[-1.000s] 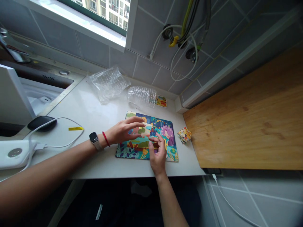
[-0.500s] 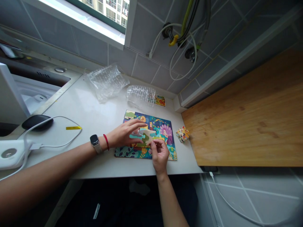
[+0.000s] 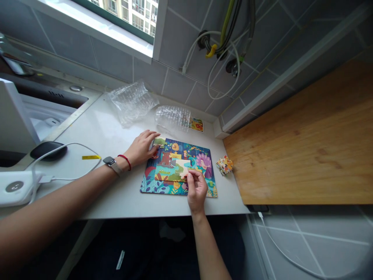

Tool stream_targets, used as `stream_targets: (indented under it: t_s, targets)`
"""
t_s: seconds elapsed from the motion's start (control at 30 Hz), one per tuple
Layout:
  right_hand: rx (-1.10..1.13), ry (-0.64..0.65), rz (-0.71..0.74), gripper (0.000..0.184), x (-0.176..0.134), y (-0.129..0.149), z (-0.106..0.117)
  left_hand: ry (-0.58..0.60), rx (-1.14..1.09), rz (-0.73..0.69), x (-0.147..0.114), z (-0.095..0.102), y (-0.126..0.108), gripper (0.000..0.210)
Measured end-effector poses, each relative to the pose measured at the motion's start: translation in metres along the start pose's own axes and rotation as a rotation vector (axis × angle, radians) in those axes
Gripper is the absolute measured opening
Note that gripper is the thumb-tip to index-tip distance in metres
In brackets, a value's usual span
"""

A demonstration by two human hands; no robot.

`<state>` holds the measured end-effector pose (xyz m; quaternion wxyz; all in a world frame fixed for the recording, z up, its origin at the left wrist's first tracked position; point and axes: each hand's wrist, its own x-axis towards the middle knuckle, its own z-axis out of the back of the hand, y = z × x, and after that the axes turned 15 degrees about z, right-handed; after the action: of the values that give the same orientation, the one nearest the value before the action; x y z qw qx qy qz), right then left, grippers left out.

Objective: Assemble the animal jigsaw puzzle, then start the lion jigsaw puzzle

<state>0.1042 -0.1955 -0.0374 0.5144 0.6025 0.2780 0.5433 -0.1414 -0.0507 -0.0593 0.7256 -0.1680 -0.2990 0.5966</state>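
A colourful jigsaw board [image 3: 163, 188] lies flat near the counter's front edge. My right hand [image 3: 198, 190] is closed in a pinch at the right edge of a pale and green puzzle piece [image 3: 181, 168], over the middle of the board. Other joined pieces sit beside it, among them a brown one [image 3: 165, 159] and a yellow one [image 3: 175, 155]. My left hand [image 3: 142, 147], with a watch and a red band at its wrist, is at the board's upper left corner. Its thumb and fingers are apart around a green puzzle piece [image 3: 159, 141] there.
A small stack of puzzle pieces [image 3: 224, 165] stands right of the board, beside a wooden panel [image 3: 303, 155]. Behind lie crumpled clear bubble wrap [image 3: 132, 102] and a picture card [image 3: 196, 124]. A black mouse [image 3: 49, 151] and a white cabled device [image 3: 17, 188] are at left.
My left hand has moved left and back, from above the middle pieces to the board's upper left corner. My right hand stays at the pale and green piece.
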Motion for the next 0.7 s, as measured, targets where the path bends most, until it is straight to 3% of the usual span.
stream_targets:
  t_s: [0.2,0.4,0.53,0.7]
  targets:
    - [0.007,0.0,0.009,0.029,0.0,0.001,0.0,0.059,0.113,-0.05,0.001,0.0,0.004,0.043]
    - [-0.027,0.009,0.044,0.027,0.007,0.001,0.0,0.055,0.081,-0.038,0.006,0.004,0.005,0.038]
    - [-0.101,0.173,0.078,0.025,0.044,0.001,-0.008,0.056,0.037,-0.016,0.01,0.006,0.008,0.04]
    - [-0.144,0.372,0.141,0.027,0.101,-0.014,-0.038,0.073,0.017,0.022,0.011,0.006,0.01,0.049]
